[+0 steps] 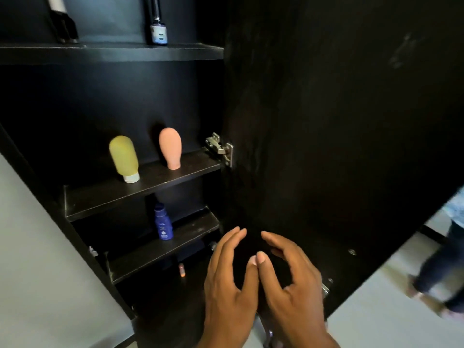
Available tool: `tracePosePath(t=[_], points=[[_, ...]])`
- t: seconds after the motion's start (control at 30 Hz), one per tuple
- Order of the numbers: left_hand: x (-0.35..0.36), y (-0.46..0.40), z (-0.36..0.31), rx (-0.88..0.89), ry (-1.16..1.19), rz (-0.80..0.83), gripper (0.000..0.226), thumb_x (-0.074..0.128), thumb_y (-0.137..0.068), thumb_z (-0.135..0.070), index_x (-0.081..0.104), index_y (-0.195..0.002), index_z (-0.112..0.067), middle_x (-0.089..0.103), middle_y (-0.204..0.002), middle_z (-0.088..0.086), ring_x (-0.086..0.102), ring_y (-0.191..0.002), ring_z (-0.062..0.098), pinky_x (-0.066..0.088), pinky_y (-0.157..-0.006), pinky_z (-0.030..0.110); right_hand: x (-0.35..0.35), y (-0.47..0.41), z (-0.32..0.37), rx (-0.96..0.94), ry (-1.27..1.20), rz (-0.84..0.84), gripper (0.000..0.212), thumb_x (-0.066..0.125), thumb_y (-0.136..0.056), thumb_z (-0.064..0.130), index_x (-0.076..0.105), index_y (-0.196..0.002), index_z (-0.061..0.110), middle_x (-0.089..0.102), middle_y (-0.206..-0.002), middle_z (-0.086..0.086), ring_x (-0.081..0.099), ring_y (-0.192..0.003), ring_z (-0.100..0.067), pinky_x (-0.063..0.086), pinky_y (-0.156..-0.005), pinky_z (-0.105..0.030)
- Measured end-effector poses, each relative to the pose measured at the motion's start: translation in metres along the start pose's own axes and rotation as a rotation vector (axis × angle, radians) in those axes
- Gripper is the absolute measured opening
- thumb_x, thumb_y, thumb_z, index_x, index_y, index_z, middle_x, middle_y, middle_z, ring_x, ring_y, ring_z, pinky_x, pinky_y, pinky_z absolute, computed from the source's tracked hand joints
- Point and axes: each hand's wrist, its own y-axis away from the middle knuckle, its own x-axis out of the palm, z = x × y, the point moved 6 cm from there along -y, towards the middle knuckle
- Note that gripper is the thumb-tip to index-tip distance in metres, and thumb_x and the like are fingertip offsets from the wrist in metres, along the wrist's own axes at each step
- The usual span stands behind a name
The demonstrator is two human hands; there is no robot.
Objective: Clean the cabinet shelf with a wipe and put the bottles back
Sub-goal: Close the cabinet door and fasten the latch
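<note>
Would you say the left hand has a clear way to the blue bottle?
Probably yes: the left hand is empty and open, the door stands open, and nothing lies between it and the blue bottle.

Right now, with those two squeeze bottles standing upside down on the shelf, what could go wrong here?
1. The yellow bottle and the pink bottle stand on their narrow caps with the wide end up; a brush from a hand could probably topple them off the shelf.
2. The open cabinet door hangs close beside the right hand; an elbow might knock it.
3. Both hands look empty, the left hand too, and no wipe is in sight, so cleaning may stall.
</note>
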Motion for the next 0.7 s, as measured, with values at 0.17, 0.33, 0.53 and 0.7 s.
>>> tracePosePath(t=[0.17, 0.33, 0.53, 0.7], points=[[0.03, 0.02, -0.038, 0.098, 0.031, 0.012, 0.045, 0.054, -0.093, -0.049, 0.051, -0.136, -0.064, 0.044, -0.152, -0.037, 0.04, -0.145, -0.008, 0.046, -0.115, 0.041, -0.071, 0.018, -0.011, -0.082, 0.053, -0.259, 0.018, 0.071, -0.09, 0.025, 0.076, -0.108, 0.025, 0.073, -0.108, 0.019, 0.071, -0.103, -0.005, 0.058, -0.083, -0.023], [0.073, 0.041, -0.072, 0.157, 0.029, 0.055, 0.05, 0.053, -0.093, -0.051, 0.046, -0.142, -0.061, 0.039, -0.158, -0.032, 0.04, -0.148, 0.001, 0.047, -0.114, 0.044, -0.117, 0.021, -0.029, -0.041, -0.09, -0.404, 0.021, 0.065, -0.093, 0.037, 0.075, -0.102, 0.02, 0.075, -0.096, 0.011, 0.073, -0.089, -0.012, 0.06, -0.076, -0.019], [0.127, 0.079, -0.087, 0.121, 0.055, 0.043, 0.064, 0.058, -0.09, -0.047, 0.037, -0.149, -0.059, 0.028, -0.167, -0.025, 0.033, -0.154, 0.003, 0.038, -0.115, 0.034, -0.154, 0.024, -0.068, 0.086, -0.202, -0.426, 0.03, 0.06, -0.094, 0.042, 0.07, -0.108, 0.017, 0.072, -0.102, 0.008, 0.07, -0.096, -0.014, 0.057, -0.078, -0.015], [0.161, 0.101, -0.076, -0.015, 0.052, -0.051, 0.073, 0.056, -0.088, -0.054, 0.02, -0.15, -0.067, 0.018, -0.169, -0.03, 0.023, -0.155, -0.005, 0.028, -0.116, 0.023, -0.136, 0.012, -0.112, 0.342, -0.289, -0.12, 0.029, 0.052, -0.098, 0.051, 0.065, -0.121, 0.041, 0.069, -0.116, 0.032, 0.063, -0.116, 0.004, 0.053, -0.088, -0.007]])
